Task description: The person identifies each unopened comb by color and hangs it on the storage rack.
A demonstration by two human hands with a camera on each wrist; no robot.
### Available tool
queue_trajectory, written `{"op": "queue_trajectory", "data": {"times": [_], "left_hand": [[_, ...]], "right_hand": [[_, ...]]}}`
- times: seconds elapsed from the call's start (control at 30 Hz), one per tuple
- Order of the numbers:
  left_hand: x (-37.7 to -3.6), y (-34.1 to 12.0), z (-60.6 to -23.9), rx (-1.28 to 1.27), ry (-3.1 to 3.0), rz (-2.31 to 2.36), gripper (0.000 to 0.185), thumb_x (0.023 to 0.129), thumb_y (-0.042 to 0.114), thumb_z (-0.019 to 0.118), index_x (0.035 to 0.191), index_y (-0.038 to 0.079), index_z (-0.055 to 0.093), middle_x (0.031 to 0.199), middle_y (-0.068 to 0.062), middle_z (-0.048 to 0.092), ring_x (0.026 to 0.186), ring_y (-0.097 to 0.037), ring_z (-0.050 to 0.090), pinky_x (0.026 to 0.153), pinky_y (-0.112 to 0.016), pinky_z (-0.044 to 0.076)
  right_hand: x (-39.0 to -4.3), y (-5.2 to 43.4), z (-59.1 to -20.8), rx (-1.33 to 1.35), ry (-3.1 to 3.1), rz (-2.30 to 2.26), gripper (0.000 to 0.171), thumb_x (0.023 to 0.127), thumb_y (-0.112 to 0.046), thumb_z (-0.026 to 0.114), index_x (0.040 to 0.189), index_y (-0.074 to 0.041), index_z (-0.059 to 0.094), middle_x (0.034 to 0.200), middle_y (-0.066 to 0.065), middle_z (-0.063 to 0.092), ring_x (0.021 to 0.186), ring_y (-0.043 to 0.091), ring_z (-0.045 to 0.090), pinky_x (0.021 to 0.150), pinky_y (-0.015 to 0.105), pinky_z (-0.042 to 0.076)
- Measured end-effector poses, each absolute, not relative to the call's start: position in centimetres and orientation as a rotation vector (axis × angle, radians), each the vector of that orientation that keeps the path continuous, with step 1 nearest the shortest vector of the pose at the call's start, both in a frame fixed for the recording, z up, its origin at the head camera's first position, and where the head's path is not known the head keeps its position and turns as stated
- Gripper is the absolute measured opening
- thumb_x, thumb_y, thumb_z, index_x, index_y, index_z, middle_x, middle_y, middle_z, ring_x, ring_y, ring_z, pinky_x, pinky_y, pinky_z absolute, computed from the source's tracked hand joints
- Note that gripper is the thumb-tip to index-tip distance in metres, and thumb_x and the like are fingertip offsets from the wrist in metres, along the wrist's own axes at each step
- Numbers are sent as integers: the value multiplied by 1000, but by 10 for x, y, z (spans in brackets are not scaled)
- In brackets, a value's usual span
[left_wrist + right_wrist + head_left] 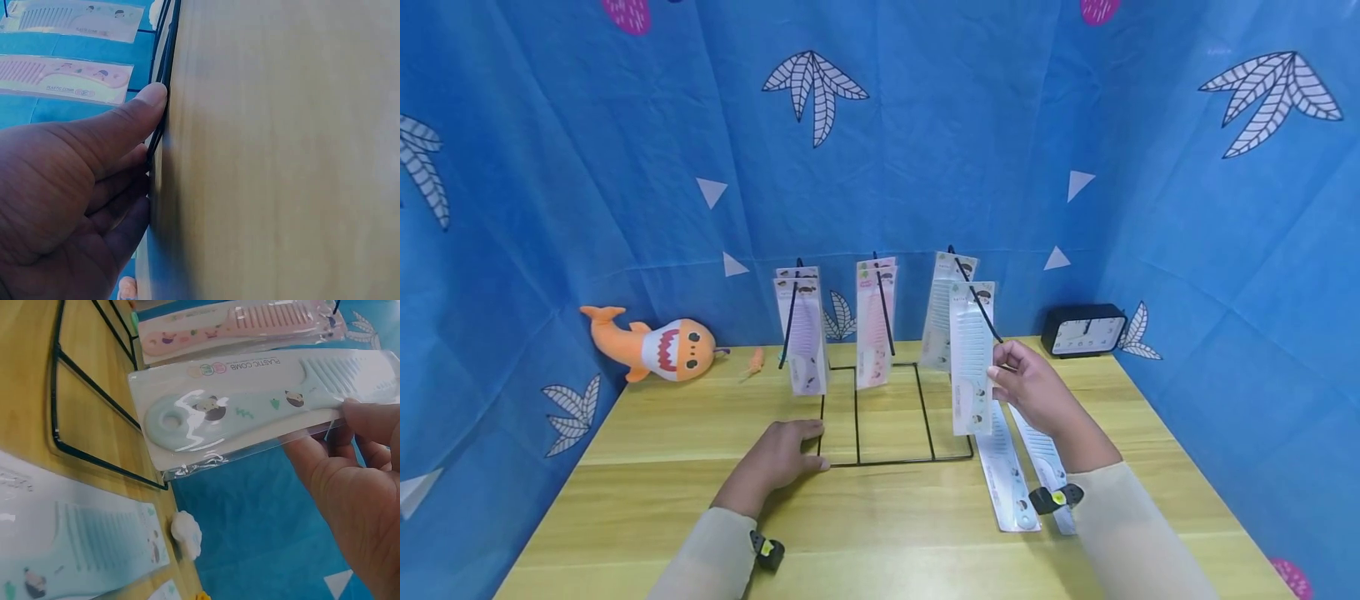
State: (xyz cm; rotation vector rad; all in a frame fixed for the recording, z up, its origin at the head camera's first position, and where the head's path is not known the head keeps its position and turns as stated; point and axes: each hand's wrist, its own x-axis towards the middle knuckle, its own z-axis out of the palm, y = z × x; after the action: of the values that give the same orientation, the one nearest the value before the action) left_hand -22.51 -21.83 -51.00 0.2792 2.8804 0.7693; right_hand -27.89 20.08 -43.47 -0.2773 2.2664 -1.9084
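A black wire display rack [880,433] stands on the wooden table [662,417], with packaged combs hanging from its three hooks. My left hand [778,458] lies flat on the table, fingers and thumb [134,115] pressing against the rack's base wire [164,69]. My right hand [1026,383] pinches a packaged pale green comb [972,358] by its edge, holding it at the right hook [977,296]. In the right wrist view the comb packet [250,406] reads "plastic comb". Two more packaged combs [1018,471] lie flat on the table under my right forearm.
An orange shark plush [658,346] lies at the back left. A black clock [1084,330] stands at the back right. A small orange object [756,361] sits near the rack. Blue patterned cloth walls enclose the table.
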Motion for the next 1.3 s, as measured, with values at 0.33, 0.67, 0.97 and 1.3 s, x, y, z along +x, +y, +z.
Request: {"op": "queue_trajectory", "data": {"times": [0.33, 0.67, 0.97, 1.3], "left_hand": [[-225, -217, -510, 263, 2870, 766, 63, 93, 28, 89, 148, 5, 68, 158, -12, 63, 152, -39, 53, 128, -55, 43], [-224, -218, -508, 282, 2872, 760, 62, 94, 28, 88, 148, 4, 67, 159, -13, 62, 152, -40, 53, 128, -56, 43], [-225, -218, -508, 283, 2881, 753, 62, 95, 27, 88, 149, 5, 67, 159, -12, 61, 152, -39, 53, 129, -56, 43], [-226, -219, -511, 281, 2875, 769, 64, 94, 28, 88, 149, 6, 66, 159, -11, 62, 152, -39, 53, 129, -55, 43]], "right_hand": [[-298, 189, -427, -204, 2304, -1903, 17, 115, -10, 52, 128, -1, 46, 152, 23, 48, 145, 43, 47, 125, 64, 42], [-314, 176, -432, -125, 2448, -1875, 23, 116, -14, 52, 135, -1, 52, 148, 23, 52, 141, 39, 52, 125, 58, 47], [-327, 169, -432, -119, 2661, -1664, 21, 116, -27, 54, 131, -13, 55, 143, 14, 63, 138, 42, 63, 111, 59, 53], [-332, 163, -433, -173, 2643, -1766, 19, 116, -20, 54, 126, -4, 55, 141, 21, 61, 138, 45, 63, 118, 63, 51]]}}
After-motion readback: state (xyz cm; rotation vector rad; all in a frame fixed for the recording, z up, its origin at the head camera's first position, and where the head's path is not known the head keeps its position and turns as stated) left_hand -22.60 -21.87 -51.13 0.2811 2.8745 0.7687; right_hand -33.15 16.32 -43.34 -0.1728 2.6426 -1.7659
